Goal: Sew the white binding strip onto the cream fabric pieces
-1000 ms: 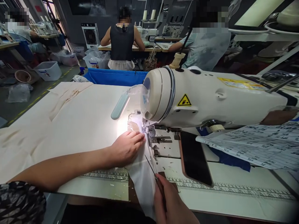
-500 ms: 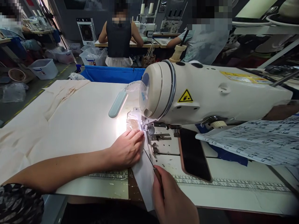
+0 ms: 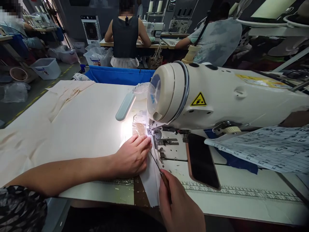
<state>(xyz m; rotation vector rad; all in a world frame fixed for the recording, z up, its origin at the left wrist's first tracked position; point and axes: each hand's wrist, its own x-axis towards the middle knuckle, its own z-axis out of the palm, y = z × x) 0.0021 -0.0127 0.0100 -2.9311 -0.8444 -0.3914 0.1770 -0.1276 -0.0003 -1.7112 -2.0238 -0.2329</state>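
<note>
My left hand (image 3: pixel 131 156) lies flat, fingers together, pressing a narrow white fabric strip (image 3: pixel 151 182) onto the table just left of the presser foot (image 3: pixel 152 135) of a cream sewing machine (image 3: pixel 217 96). My right hand (image 3: pixel 180 207) is closed around a thin awl with a wooden handle (image 3: pixel 164 179); its metal tip rests on the strip's right edge, near the needle plate (image 3: pixel 166 143). The strip runs from under the foot toward me and hangs past the table's front edge.
A dark phone (image 3: pixel 202 162) lies right of the needle plate. Printed paper sheets (image 3: pixel 265 148) cover the table's right side. A lamp bar (image 3: pixel 125 107) lights the needle area. Cream cloth (image 3: pixel 67 93) lies far left. A blue bin (image 3: pixel 118 75) and seated people are behind.
The white strip has fed forward under the foot, so less of it hangs over the front edge. Both hands have kept their places beside the needle.
</note>
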